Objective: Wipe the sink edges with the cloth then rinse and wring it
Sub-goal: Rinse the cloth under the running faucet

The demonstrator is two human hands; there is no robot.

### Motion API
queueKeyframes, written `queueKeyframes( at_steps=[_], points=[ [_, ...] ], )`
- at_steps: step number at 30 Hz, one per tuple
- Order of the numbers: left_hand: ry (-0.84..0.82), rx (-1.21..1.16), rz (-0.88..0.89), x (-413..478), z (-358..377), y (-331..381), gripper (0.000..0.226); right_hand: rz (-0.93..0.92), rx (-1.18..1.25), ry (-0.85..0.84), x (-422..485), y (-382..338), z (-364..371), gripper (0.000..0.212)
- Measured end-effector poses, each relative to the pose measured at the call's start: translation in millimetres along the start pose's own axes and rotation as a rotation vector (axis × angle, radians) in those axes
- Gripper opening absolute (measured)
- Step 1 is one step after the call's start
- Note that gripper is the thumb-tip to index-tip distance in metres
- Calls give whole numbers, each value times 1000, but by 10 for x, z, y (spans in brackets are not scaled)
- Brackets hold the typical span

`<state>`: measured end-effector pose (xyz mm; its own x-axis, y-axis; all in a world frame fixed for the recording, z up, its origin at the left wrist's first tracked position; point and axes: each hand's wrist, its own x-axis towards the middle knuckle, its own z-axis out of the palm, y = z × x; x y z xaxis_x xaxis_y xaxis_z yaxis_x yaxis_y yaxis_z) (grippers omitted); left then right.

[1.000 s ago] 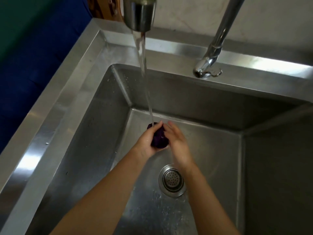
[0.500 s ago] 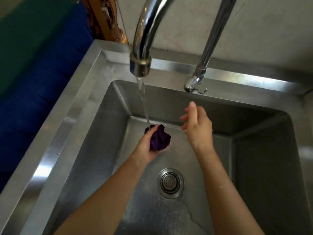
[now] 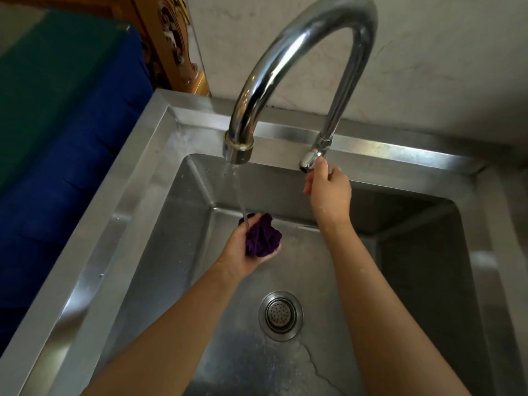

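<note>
Left hand (image 3: pixel 243 252) is wrapped around a bunched-up purple cloth (image 3: pixel 261 237), holding it low in the sink (image 3: pixel 177 224) basin right under the water stream (image 3: pixel 239 195) coming off the gooseneck faucet (image 3: pixel 300 52). Right hand (image 3: pixel 328 187) is up at the faucet handle (image 3: pixel 308 160), fingertips pinching it. Drain strainer (image 3: pixel 280 315) sits below both hands, basin floor's wet around it.
</note>
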<state>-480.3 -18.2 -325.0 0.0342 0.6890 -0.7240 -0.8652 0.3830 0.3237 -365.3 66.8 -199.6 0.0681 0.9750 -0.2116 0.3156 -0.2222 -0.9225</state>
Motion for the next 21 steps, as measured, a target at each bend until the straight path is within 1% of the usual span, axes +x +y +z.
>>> queueKeyframes(
  at_steps=[3, 6, 8, 9, 11, 14, 17, 19, 21],
  points=[
    [29, 1, 9, -20, -2, -33, 29, -4, 32, -13, -15, 41, -23, 36],
    [32, 28, 15, 19, -13, -20, 37, 4, 75, -24, 4, 109, -26, 36],
    [30, 52, 58, 30, -11, 16, 36, 0, 131, -58, 27, 135, -40, 37],
    [29, 54, 77, 23, -9, 41, 35, 1, 168, -78, 31, 146, -43, 37],
    [36, 67, 99, 17, -19, 67, 40, 8, 263, -119, 25, 174, -51, 37],
    [73, 99, 102, 7, -14, 68, 36, 25, 383, -179, 15, 237, -61, 38],
    [75, 129, 106, 16, 8, 68, 46, 34, 524, -259, 29, 312, -37, 37],
    [76, 133, 108, 16, 24, 69, 43, 26, 576, -293, 44, 348, -34, 37],
    [85, 145, 102, 18, 42, 73, 37, 11, 571, -303, 65, 375, -42, 38]
  ],
)
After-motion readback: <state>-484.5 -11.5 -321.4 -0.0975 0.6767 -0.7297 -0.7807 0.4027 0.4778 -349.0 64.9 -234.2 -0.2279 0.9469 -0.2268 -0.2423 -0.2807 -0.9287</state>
